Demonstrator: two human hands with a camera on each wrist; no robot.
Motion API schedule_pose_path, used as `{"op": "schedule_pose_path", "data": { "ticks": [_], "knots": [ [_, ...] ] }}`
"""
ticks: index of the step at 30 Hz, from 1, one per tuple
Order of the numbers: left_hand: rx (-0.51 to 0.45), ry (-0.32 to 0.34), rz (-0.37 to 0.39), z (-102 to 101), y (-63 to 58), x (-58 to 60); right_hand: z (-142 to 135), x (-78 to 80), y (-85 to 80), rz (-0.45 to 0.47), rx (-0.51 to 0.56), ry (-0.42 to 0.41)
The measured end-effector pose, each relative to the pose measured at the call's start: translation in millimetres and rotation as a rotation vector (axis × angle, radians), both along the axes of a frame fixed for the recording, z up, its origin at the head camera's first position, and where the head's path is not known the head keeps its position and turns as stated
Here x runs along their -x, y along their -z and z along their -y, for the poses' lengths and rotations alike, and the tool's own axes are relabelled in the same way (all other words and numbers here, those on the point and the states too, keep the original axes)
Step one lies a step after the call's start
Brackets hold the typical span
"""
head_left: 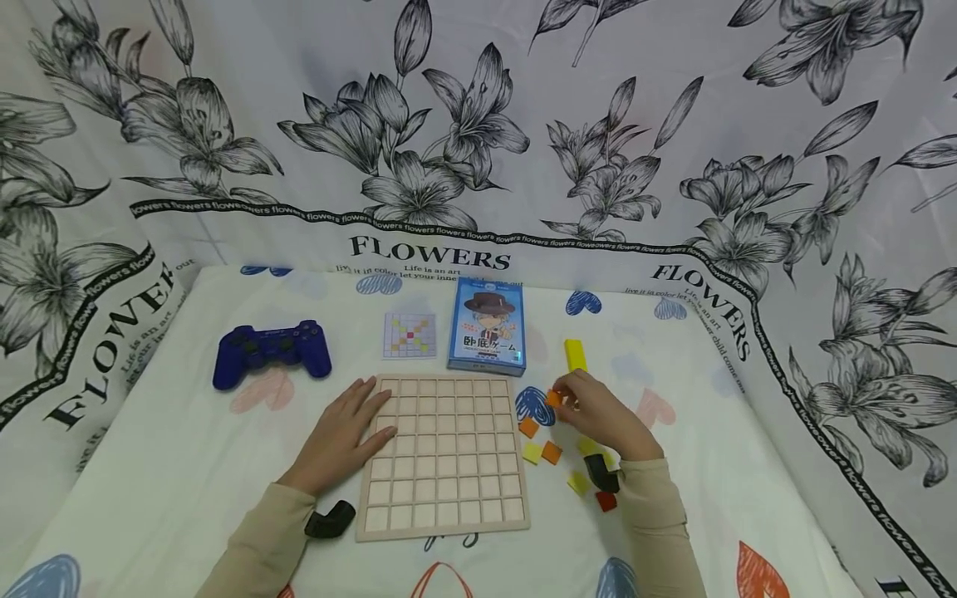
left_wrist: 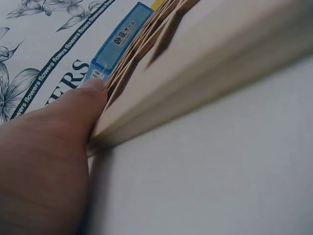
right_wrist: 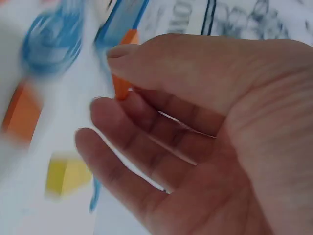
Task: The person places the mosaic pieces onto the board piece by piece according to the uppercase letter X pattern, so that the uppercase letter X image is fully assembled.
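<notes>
A wooden grid board with square compartments lies in the middle of the bed-like patterned cloth. My left hand rests on its left edge, fingers fairly straight and spread, the thumb over the rim. In the left wrist view the thumb lies against the board's side. My right hand is to the right of the board and pinches an orange square tile between thumb and fingers. Close by lie loose tiles: an orange tile, another orange tile, a yellow tile and a red tile.
Behind the board stand a blue game box and a small card with a coloured grid pattern. A blue game controller lies at the left. A yellow bar lies beyond my right hand. Flower-printed fabric hangs behind.
</notes>
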State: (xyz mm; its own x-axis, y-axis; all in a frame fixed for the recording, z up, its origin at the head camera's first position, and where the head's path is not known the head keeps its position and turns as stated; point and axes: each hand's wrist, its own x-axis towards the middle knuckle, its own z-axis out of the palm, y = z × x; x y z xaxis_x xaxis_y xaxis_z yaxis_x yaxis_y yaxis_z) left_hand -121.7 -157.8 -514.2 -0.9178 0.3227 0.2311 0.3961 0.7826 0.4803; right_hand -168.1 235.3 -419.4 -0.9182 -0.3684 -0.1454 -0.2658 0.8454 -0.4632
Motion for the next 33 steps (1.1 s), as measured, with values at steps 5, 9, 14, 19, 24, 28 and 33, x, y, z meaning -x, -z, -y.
{"op": "schedule_pose_path", "data": {
  "ticks": [5,9,14,19,24,28,33],
  "knots": [
    [-0.010,0.000,-0.016,0,-0.8,-1.4,48,11.5,-0.3,-0.015,0.015,-0.142],
    [-0.015,-0.004,-0.019,1,-1.9,-1.5,90,18.8,7.9,-0.052,0.020,-0.302],
    [-0.002,-0.009,-0.016,2,-1.5,-0.8,136,21.5,16.7,-0.084,0.048,-0.438],
    [0.004,-0.008,-0.003,2,-0.4,-0.3,165,24.1,23.8,-0.092,0.025,-0.476],
    [-0.008,-0.008,-0.027,-1,2.0,0.3,176,26.2,29.9,-0.107,-0.013,-0.497],
    [-0.002,-0.010,-0.022,-1,2.2,0.7,181,26.7,31.8,-0.114,-0.051,-0.491],
    [0.008,-0.013,0.013,1,1.8,0.7,185,26.5,30.5,-0.147,-0.082,-0.505]
  ]
}}
